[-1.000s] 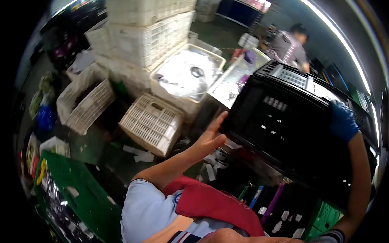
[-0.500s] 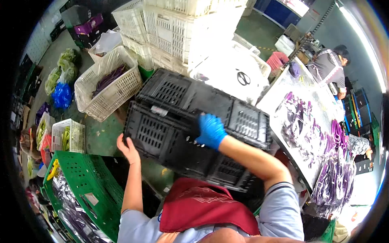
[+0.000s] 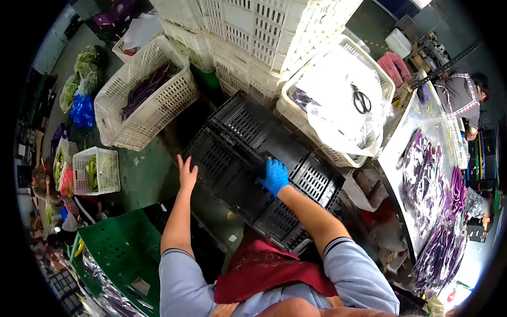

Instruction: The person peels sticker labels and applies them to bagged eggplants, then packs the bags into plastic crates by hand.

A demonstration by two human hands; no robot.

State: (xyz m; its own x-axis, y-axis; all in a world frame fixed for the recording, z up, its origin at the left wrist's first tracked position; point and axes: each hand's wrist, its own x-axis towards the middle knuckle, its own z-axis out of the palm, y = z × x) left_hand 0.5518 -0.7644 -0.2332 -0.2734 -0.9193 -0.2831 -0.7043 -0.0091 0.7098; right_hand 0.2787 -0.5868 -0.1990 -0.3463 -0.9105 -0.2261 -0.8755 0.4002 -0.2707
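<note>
A black slotted plastic crate (image 3: 232,182) lies tilted in front of me, between the red apron and the white crate stack. My right hand (image 3: 275,177), in a blue glove, is closed on a ridge near the middle of this crate; the fingertips are partly hidden. My bare left hand (image 3: 187,173) has its fingers spread at the crate's left corner. Whether it touches the corner I cannot tell.
White crates (image 3: 248,37) are stacked ahead. A lined crate (image 3: 148,124) holds eggplants. Scissors (image 3: 362,100) lie on a white covered crate. Bagged eggplants (image 3: 422,164) cover the metal table at right, where a person (image 3: 459,98) stands. A green crate (image 3: 113,238) is at lower left.
The black crate has moved down and away from me, with my right hand still on it. My left hand has shifted slightly right and up, its fingers spread. The camera view has also shifted.
</note>
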